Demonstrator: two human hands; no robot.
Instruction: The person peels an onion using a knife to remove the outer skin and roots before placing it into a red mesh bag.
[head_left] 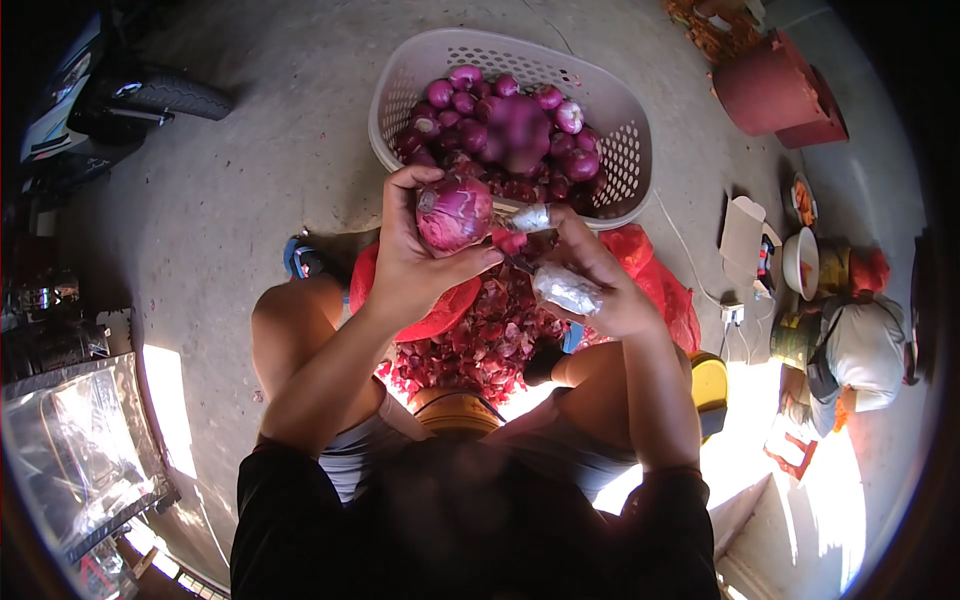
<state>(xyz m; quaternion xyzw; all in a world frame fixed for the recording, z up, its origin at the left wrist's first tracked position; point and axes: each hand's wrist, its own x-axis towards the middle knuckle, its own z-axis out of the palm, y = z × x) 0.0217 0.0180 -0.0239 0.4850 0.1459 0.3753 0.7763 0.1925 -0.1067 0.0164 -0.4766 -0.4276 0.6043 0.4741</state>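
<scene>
My left hand (411, 262) is closed round a large red onion (455, 214), thumb below it and fingers round its far side. My right hand (612, 285) is just right of the onion, its thumb and a finger wrapped in whitish tape. A small knife (521, 264) is in it; only a short dark blade shows, and the handle is hidden by the fingers. A piece of reddish onion skin (509, 241) hangs between the two hands. Below them lies a heap of loose onion skins (490, 335).
Ahead stands a grey plastic basket (388, 105) of red onions. Red mesh bags (655, 285) lie beside the skins. A motorcycle wheel (175, 92) is at left. At right are a maroon tub (765, 85), a white bowl (800, 262) and another person (862, 345) bending down.
</scene>
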